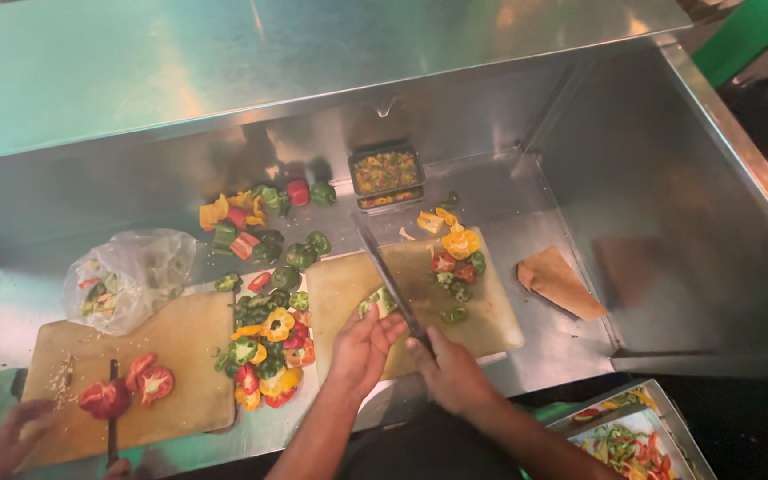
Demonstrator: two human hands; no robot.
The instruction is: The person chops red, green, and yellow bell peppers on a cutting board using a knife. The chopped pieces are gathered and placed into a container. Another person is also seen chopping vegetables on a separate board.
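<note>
Nearest: right hand [452, 372], fingers clenched round the handle of a long knife [390, 280], blade laid across the cutting board [491, 324]. Left hand [362, 342], fingers curled down, pinning a green pepper piece [377, 302] at the board's near left. The piece looks light, hollow and waxy-skinned, likely to skid; best held flat by fingertips, clear of the edge. Beside: heap of cut peppers [268, 342]. Left: a co-worker's hand [6, 436], second board [180, 356], red pepper [104, 398], plastic bag [131, 276]. Far: metal tray [387, 173] of chopped vegetables.
</note>
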